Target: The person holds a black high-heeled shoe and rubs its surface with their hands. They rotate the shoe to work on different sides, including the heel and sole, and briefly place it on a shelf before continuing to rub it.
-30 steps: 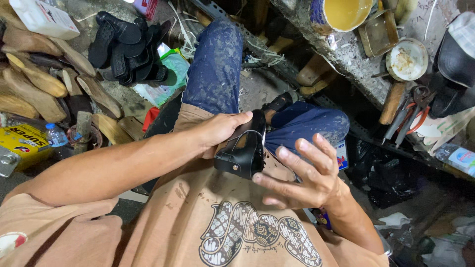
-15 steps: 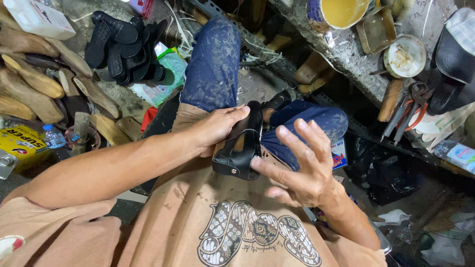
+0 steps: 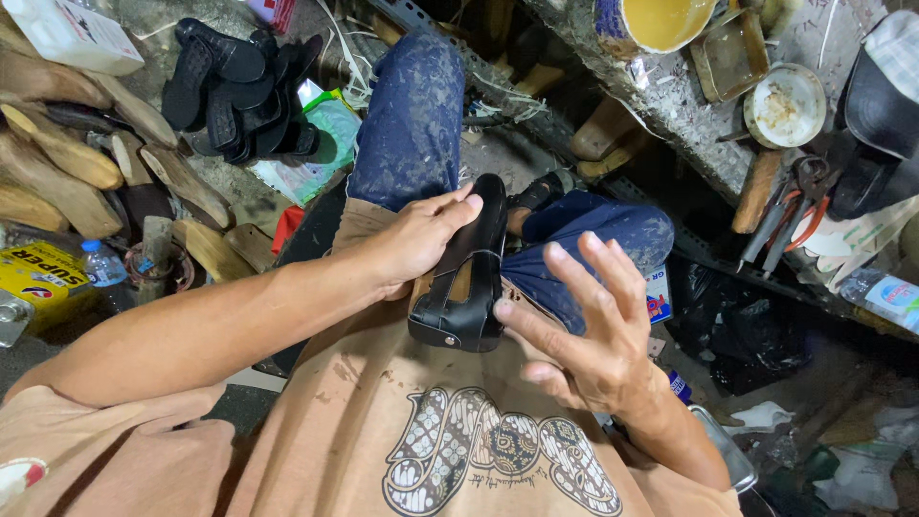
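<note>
A black sandal (image 3: 471,278) with a strap and a tan insole lies on my lap, toe pointing away from me. My left hand (image 3: 418,235) grips its left side, fingers laid along the upper edge. My right hand (image 3: 584,330) is spread wide beside the sandal's heel, fingers apart, with one fingertip touching the black strap. I sit in stained blue jeans (image 3: 412,124) and a tan printed shirt (image 3: 450,450).
A pile of black soles (image 3: 235,91) and several wooden shoe lasts (image 3: 67,153) lie at the left. A stone bench (image 3: 670,91) at the right carries a yellow bowl (image 3: 661,19), a round tin (image 3: 785,105) and pliers (image 3: 790,215). A small water bottle (image 3: 100,263) stands low left.
The sandal has shifted from lying tilted to pointing straight away from me. My left hand slid along its side. My right hand stayed spread by the heel.
</note>
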